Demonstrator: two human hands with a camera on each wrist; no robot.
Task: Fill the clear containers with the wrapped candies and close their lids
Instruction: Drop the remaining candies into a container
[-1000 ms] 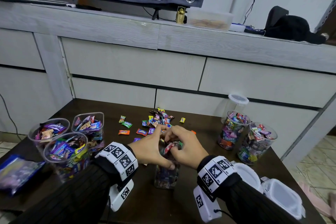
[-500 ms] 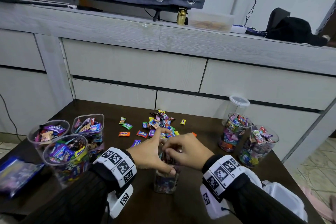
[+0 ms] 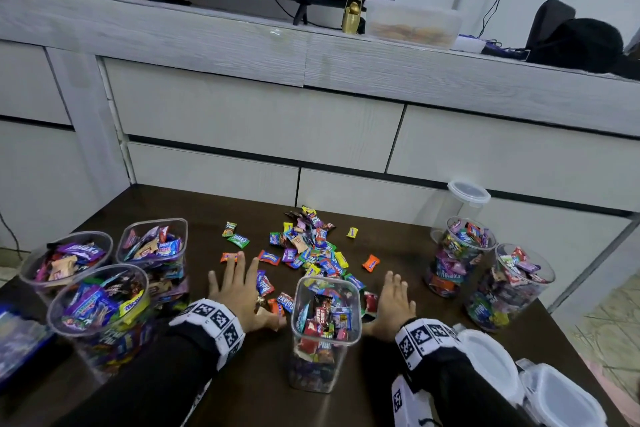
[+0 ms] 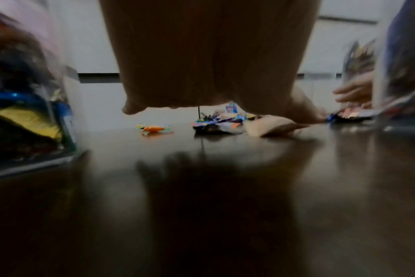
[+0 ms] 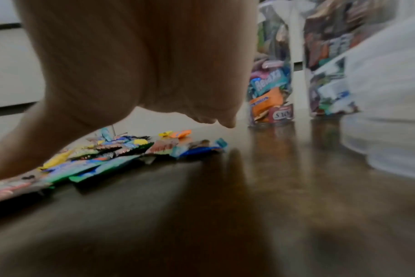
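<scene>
A square clear container (image 3: 325,333) stands near the table's front, lidless and packed with wrapped candies. My left hand (image 3: 235,284) is low over the table to its left, fingers spread and straight, thumb beside loose candies (image 3: 282,302) next to the container. My right hand (image 3: 394,298) is to the container's right, fingers straight, holding nothing. Behind the container lies the loose candy pile (image 3: 311,250). The left wrist view shows my palm (image 4: 209,56) above the table and an orange candy (image 4: 152,129) ahead. In the right wrist view my palm (image 5: 142,56) hangs over scattered candies (image 5: 130,150).
Three filled lidless containers (image 3: 100,302) are grouped at the left. Two filled round jars (image 3: 460,253) (image 3: 512,284) stand at the right, with an empty lidded jar (image 3: 467,198) behind them. White lids (image 3: 491,364) lie at the front right. Grey drawers (image 3: 256,128) back the table.
Both hands left the top of the central container, where they were pushing candies in. They dropped to the table on either side with fingers spread.
</scene>
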